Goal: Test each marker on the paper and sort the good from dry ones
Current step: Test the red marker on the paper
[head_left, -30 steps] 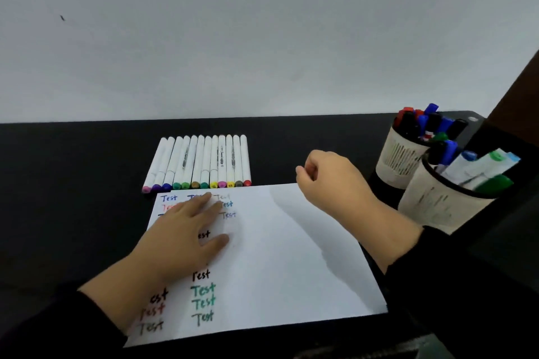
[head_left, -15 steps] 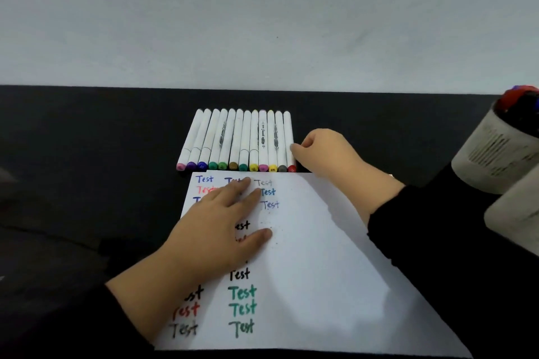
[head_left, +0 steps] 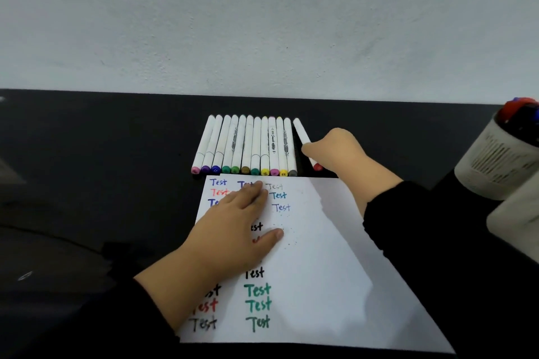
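Pressing flat with straight fingers, left hand (head_left: 233,230) rests on white paper sheet (head_left: 320,271) covered in coloured "Test" words | right hand (head_left: 335,154) curls round white red-capped marker (head_left: 301,131), angled apart from row of eleven white markers (head_left: 248,146) | white paper cup (head_left: 495,160) at right holds red- and blue-capped markers (head_left: 522,108)

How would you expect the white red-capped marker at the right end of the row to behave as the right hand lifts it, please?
The white red-capped marker looks like a slim, rigid tube, so probably stiff and light. Its round barrel may roll on the black table if nudged or dropped. The right hand has already drawn it aside from the row, so its smooth body could perhaps slip in a loose pinch.
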Demonstrator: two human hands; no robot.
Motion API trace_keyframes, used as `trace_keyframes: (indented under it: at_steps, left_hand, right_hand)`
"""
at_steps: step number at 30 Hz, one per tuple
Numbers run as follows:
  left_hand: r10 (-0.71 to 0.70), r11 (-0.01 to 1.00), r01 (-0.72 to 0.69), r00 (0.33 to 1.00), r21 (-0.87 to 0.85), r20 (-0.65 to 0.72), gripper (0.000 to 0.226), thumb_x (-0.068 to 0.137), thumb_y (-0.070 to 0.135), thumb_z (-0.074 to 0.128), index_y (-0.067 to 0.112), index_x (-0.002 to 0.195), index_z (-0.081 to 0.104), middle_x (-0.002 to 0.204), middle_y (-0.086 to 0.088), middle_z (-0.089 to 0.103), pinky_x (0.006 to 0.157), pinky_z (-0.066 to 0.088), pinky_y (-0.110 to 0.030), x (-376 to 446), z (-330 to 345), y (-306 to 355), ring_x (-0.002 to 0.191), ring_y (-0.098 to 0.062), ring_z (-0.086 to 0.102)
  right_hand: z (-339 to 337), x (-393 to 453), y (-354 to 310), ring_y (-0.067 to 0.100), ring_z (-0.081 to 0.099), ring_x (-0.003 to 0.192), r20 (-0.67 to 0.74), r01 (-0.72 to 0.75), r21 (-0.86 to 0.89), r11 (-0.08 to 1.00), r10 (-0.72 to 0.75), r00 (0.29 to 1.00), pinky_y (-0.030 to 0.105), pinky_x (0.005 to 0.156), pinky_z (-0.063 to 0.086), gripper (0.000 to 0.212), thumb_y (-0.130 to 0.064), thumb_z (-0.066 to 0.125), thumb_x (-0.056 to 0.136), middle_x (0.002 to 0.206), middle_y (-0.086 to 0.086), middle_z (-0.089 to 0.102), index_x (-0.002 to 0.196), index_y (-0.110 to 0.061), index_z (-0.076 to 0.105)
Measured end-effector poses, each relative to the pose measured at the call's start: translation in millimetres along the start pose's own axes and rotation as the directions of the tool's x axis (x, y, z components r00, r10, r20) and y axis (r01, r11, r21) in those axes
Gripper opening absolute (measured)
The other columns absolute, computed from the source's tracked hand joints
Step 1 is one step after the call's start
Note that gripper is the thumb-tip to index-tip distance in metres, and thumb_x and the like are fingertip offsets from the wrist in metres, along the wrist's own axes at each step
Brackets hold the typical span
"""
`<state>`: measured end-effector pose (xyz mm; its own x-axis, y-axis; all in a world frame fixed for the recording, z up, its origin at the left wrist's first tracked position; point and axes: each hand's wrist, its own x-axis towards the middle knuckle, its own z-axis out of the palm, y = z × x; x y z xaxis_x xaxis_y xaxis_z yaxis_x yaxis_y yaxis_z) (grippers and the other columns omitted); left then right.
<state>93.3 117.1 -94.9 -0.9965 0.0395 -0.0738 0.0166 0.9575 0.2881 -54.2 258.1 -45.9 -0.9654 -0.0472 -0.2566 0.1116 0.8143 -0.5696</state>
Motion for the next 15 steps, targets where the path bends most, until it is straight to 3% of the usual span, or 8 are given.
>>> trace_keyframes:
  at_steps: [7,11,15]
  left_hand:
    - [0.004,0.998,-0.009,0.997,0.064,0.074,0.076,0.091,0.061,0.030,0.023,0.150,0.000,0.156,0.011,-0.007,0.111,0.001,-0.023,-1,-10,7,0.143,-0.007,-0.002]
    - [-0.085,0.992,0.089,0.995,-0.088,0.048,0.074,0.092,0.058,0.035,0.028,0.150,0.000,0.155,0.018,-0.008,0.113,0.014,-0.027,-8,-13,11,0.142,-0.004,0.003]
    - [-0.147,0.957,0.116,0.984,-0.266,-0.102,0.076,0.091,0.054,0.043,0.032,0.149,0.000,0.152,0.026,-0.006,0.109,0.025,-0.027,-23,-12,14,0.141,-0.001,0.007]
  right_hand:
    - [-25,-45,12,0.015,0.045,0.052,-0.014,-0.073,0.055,0.996,0.074,0.997,0.024,0.051,0.036,0.022,-0.022,0.056,0.084,0.061,0.004,0.051,0.069,-0.005,0.055]
    - [-34,-77,22,0.015,0.042,0.056,0.053,-0.066,0.069,0.995,0.062,0.997,0.024,0.055,0.036,0.023,-0.023,0.054,0.084,0.064,0.002,0.052,0.077,-0.005,0.066]
    - [-34,-101,40,0.021,0.037,0.066,0.050,-0.008,0.262,0.965,-0.005,0.999,0.030,0.059,0.036,0.018,-0.021,0.057,0.078,0.064,0.003,0.049,0.066,-0.008,0.061]
